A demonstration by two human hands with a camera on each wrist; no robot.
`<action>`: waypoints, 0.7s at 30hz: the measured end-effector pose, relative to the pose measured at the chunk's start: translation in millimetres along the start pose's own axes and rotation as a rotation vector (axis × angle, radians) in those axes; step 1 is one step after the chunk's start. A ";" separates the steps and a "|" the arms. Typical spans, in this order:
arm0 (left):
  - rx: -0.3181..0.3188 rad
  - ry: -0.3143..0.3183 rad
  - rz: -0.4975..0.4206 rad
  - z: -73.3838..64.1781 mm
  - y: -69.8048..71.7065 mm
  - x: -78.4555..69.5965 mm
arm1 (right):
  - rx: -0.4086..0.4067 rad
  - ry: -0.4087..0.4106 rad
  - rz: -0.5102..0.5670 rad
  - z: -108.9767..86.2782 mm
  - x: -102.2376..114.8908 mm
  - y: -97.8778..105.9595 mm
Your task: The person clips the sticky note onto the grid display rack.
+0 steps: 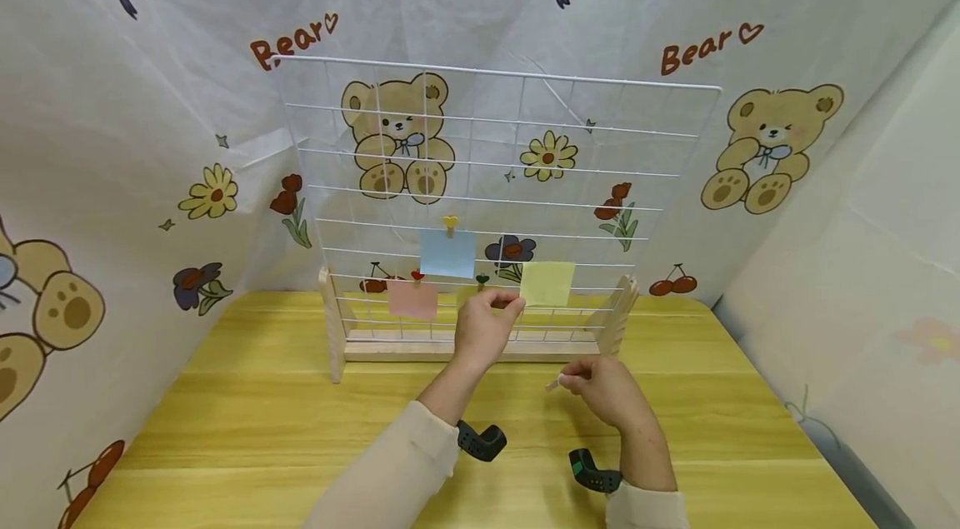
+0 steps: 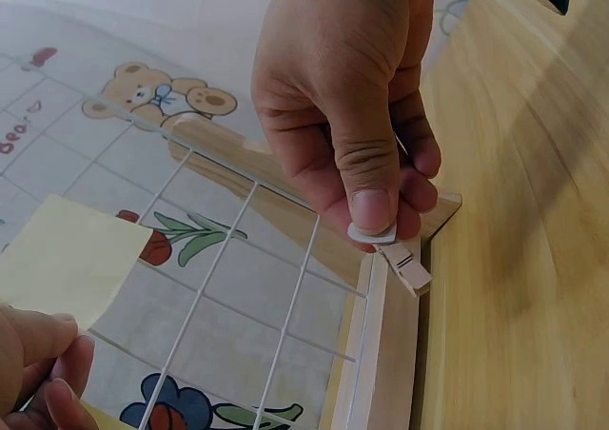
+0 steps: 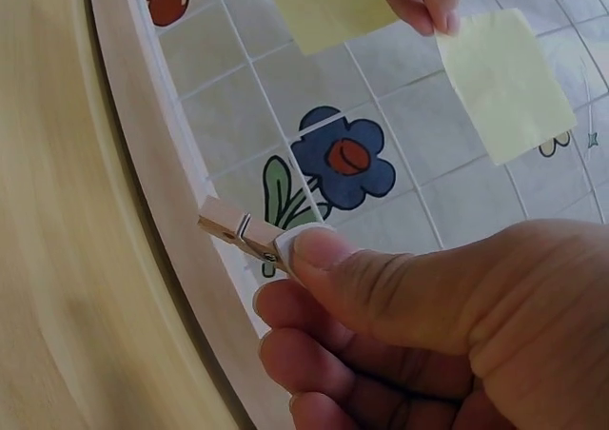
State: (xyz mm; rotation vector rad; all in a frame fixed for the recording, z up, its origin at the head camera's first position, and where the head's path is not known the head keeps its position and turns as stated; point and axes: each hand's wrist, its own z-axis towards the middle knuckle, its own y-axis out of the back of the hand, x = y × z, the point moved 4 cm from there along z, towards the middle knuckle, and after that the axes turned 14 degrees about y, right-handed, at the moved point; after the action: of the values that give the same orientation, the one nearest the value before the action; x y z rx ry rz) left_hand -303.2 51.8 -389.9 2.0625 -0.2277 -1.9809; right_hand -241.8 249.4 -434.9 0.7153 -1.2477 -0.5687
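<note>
My left hand [image 1: 483, 329] pinches a pale yellow sticky note [image 1: 548, 284] by its left edge, held up against the white wire grid [image 1: 480, 171]. Low over the table, my right hand [image 1: 609, 391] pinches a small wooden clothespin [image 3: 238, 232] by its end, where a white decoration shows under the thumb. On the grid, a blue note [image 1: 447, 253] hangs from a clip with a yellow heart [image 1: 450, 222]. A pink note [image 1: 412, 299] hangs lower left from a red-topped clip. Another yellow note [image 3: 333, 7] is partly hidden behind my left hand, with a green-topped clip [image 1: 482, 281] above it.
The grid stands in a wooden base [image 1: 472, 352] with two side feet on a wood-grain table [image 1: 247, 429]. Behind it hangs a white cloth [image 1: 465, 21] printed with bears and flowers. Each forearm wears a dark wrist device [image 1: 482, 441].
</note>
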 end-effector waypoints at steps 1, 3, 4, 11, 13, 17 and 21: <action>-0.001 -0.001 0.003 0.1 0.0 -0.3 | -0.002 0.002 -0.005 0.2 1.7 0.3; -0.005 -0.007 0.007 0.2 -0.3 -0.9 | -0.011 0.008 -0.013 0.9 5.2 1.0; -0.007 -0.010 0.009 0.2 -0.6 -1.4 | -0.017 0.013 -0.018 1.5 6.9 1.4; -0.003 -0.022 0.010 -1.1 -1.6 -2.7 | -0.112 0.059 -0.035 3.6 19.9 8.3; -0.005 -0.021 0.014 -1.3 -1.7 -2.5 | -0.135 0.071 -0.041 3.3 22.3 10.5; -0.010 -0.015 0.023 -1.2 -2.2 -2.2 | -0.175 0.080 -0.042 1.8 26.7 15.2; -0.009 -0.014 0.022 -0.9 -2.4 -2.4 | -0.213 0.094 -0.031 1.2 32.4 20.2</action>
State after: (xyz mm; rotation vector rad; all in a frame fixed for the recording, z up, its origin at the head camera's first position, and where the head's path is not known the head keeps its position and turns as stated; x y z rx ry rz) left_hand -302.6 54.9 -388.3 2.0321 -0.2434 -1.9808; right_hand -235.3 238.8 -398.8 0.5762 -1.0723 -0.6751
